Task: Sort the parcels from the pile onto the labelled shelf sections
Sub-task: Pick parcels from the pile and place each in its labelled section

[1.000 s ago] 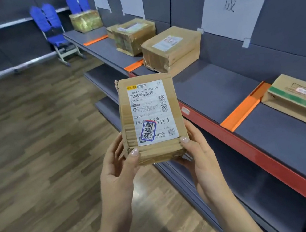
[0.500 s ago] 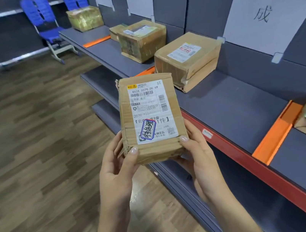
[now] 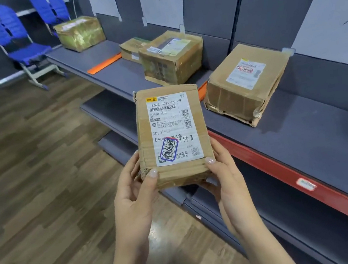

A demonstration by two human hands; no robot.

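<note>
With my left hand point(image 3: 133, 197) and right hand point(image 3: 226, 180) both gripping the small brown cardboard parcel point(image 3: 172, 136) upright just before the grey shelf point(image 3: 305, 129), I'd read its label first, then choose the section.

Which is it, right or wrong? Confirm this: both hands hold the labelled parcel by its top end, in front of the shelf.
Wrong in one point. The head view shows the left hand and the right hand holding the labelled parcel by its bottom end, not its top, in front of the shelf.
</note>
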